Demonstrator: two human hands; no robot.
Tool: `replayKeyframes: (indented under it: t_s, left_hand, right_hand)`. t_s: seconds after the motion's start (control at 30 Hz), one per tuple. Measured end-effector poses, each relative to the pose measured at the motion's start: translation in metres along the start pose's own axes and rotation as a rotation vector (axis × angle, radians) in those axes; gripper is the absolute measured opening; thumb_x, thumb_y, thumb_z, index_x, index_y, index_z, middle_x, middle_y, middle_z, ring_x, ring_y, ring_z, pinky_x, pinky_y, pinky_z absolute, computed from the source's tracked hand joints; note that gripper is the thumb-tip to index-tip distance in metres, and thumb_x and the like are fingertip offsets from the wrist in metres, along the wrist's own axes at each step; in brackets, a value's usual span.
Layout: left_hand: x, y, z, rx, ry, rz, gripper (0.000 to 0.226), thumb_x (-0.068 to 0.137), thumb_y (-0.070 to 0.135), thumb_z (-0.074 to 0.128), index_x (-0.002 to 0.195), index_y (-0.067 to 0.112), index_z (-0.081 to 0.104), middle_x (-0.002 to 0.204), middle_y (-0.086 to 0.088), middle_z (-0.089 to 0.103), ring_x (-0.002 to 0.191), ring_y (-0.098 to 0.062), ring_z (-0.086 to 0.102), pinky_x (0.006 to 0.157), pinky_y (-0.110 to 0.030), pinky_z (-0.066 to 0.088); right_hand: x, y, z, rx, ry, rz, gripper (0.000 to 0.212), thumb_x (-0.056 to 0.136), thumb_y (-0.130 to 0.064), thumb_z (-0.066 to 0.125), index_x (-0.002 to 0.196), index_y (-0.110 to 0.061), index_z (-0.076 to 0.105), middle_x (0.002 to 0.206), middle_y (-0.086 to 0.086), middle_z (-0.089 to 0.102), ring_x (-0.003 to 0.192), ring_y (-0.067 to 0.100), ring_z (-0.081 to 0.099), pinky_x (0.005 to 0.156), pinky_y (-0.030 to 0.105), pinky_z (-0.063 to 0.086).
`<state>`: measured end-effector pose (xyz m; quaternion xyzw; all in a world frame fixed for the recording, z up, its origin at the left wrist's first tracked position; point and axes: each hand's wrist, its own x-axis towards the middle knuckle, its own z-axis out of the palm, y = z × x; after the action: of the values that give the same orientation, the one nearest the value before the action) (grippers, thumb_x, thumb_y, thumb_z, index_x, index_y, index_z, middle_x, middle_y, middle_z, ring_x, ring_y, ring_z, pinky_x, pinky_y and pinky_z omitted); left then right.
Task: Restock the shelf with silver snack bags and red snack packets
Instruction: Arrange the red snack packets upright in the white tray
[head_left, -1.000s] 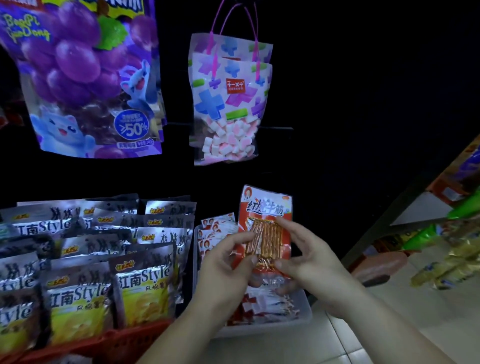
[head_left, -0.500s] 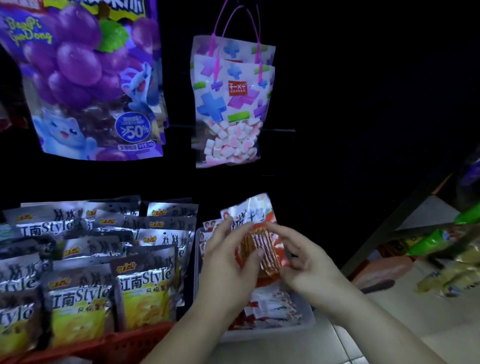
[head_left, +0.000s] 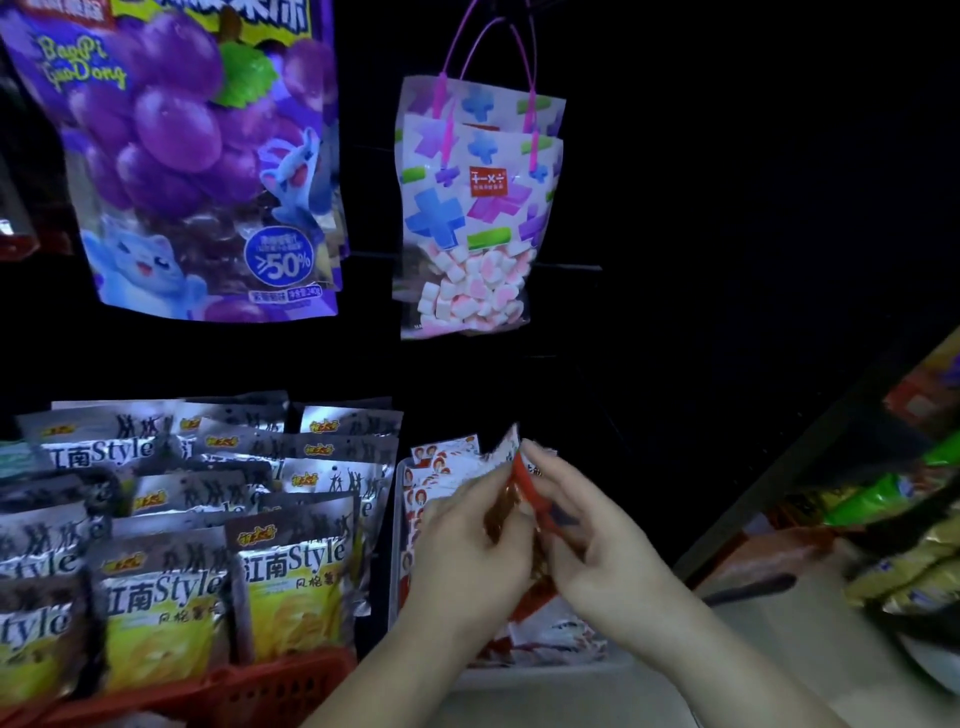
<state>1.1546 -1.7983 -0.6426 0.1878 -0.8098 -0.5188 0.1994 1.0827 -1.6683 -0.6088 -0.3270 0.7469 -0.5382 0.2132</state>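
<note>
1. Since a second ago the red snack packet (head_left: 521, 480) has swung from upright and facing us to nearly edge-on. It also sits lower now, down by the tray in the lower centre of the frame.
2. Both hands have hold of it. The left hand (head_left: 467, 545) curls its fingers against the packet's left face, and the right hand (head_left: 592, 535) pinches the other side, fingertips up near the top corner. Blur hides where the thumbs sit.
3. Held that way, the packet hangs just above the white tray (head_left: 550, 670), beside the standing row of packets (head_left: 441, 467) at the tray's back. Loose packets (head_left: 550, 629) lie flat at its front.
4. Further left, silver snack bags (head_left: 291, 571) stand packed in a red basket (head_left: 270, 686). A purple grape jelly bag (head_left: 197, 156) hangs at upper left and a marshmallow bag (head_left: 478, 208) at upper centre.
5. From where I stand, the risk is the slot. If the packet is pushed in at a slant, its corner could catch the standing row and tip it forward. If it is let go early, the slick film may slide it onto the loose heap instead.
</note>
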Motion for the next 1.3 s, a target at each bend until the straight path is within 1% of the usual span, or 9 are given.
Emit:
replayKeyframes:
  t_s: [0.17,0.27,0.33,0.43,0.67,0.83,1.07,1.17,1.3]
  left_hand:
    - [0.004,0.004,-0.003,-0.526,0.064,-0.15,0.026,0.099,0.017,0.065,0.117,0.035,0.067,0.106,0.014,0.072,0.099,0.002,0.068,0.075,-0.012,0.054]
    - [0.004,0.002,-0.007,-0.526,0.072,-0.185,0.033,0.1,0.008,0.062,0.11,0.039,0.07,0.104,0.014,0.073,0.098,-0.013,0.069,0.082,-0.029,0.061]
    - [0.005,0.0,-0.008,-0.618,0.031,-0.213,0.039,0.1,0.006,0.062,0.116,0.041,0.068,0.103,0.004,0.075,0.098,-0.026,0.072,0.086,-0.042,0.062]
    - [0.002,-0.001,-0.006,-0.672,-0.012,-0.234,0.05,0.098,0.005,0.065,0.129,0.043,0.055,0.099,0.0,0.076,0.092,-0.019,0.071,0.079,-0.027,0.057]
    - [0.0,-0.007,-0.001,-0.626,-0.042,-0.217,0.021,0.088,0.005,0.078,0.099,0.021,0.071,0.101,-0.008,0.075,0.092,-0.025,0.073,0.08,-0.042,0.063]
    - [-0.004,-0.014,0.0,-0.626,-0.23,-0.262,0.055,0.085,0.003,0.08,0.123,0.041,0.068,0.122,-0.001,0.068,0.101,-0.023,0.074,0.081,-0.04,0.064]
    - [-0.007,-0.031,0.016,0.021,0.011,0.253,0.034,0.085,-0.005,0.065,0.084,0.029,0.061,0.1,0.017,0.063,0.09,-0.003,0.063,0.073,-0.029,0.054]
    - [-0.015,-0.042,0.03,0.379,0.024,0.59,0.023,0.078,0.006,0.06,0.082,0.028,0.054,0.123,0.016,0.061,0.101,-0.012,0.061,0.062,-0.032,0.053]
    - [-0.022,-0.06,0.048,0.451,-0.133,0.631,0.018,0.079,0.014,0.07,0.08,0.028,0.058,0.146,0.009,0.057,0.122,-0.014,0.057,0.067,-0.026,0.058]
  right_hand:
    - [0.001,-0.001,-0.005,0.151,-0.077,0.091,0.078,0.095,0.009,0.057,0.148,-0.046,0.044,0.133,-0.006,0.069,0.104,0.02,0.068,0.087,0.031,0.051]
    - [0.006,0.005,-0.017,0.051,0.274,0.065,0.061,0.095,-0.008,0.07,0.135,-0.052,0.056,0.129,-0.009,0.066,0.113,0.012,0.067,0.094,0.036,0.058]
    - [0.006,0.009,-0.017,0.103,0.28,0.091,0.06,0.092,-0.011,0.074,0.133,-0.052,0.058,0.127,-0.009,0.067,0.114,0.013,0.068,0.092,0.041,0.061]
    - [0.006,0.012,-0.017,0.116,0.25,0.068,0.06,0.09,0.003,0.073,0.129,-0.04,0.061,0.114,-0.003,0.076,0.105,0.018,0.073,0.091,0.04,0.06]
    - [0.01,0.016,-0.016,0.031,0.35,0.075,0.032,0.088,0.0,0.076,0.098,-0.031,0.075,0.096,-0.002,0.078,0.08,0.014,0.074,0.072,0.031,0.061]
    - [0.01,0.022,-0.023,0.065,0.394,0.14,0.032,0.1,-0.005,0.062,0.11,-0.033,0.075,0.088,-0.001,0.076,0.066,0.025,0.063,0.06,0.037,0.057]
    - [0.013,0.021,-0.033,0.204,0.446,0.229,0.024,0.098,-0.025,0.067,0.122,-0.029,0.069,0.089,-0.017,0.076,0.093,0.009,0.074,0.073,0.033,0.065]
    - [0.016,0.02,-0.03,0.411,0.388,0.311,0.043,0.091,-0.038,0.073,0.13,-0.027,0.061,0.105,0.0,0.078,0.089,0.024,0.078,0.066,0.04,0.063]
    - [0.032,0.037,-0.031,0.352,0.424,0.395,0.05,0.082,-0.015,0.085,0.126,-0.021,0.061,0.102,0.01,0.078,0.082,0.024,0.078,0.062,0.036,0.061]
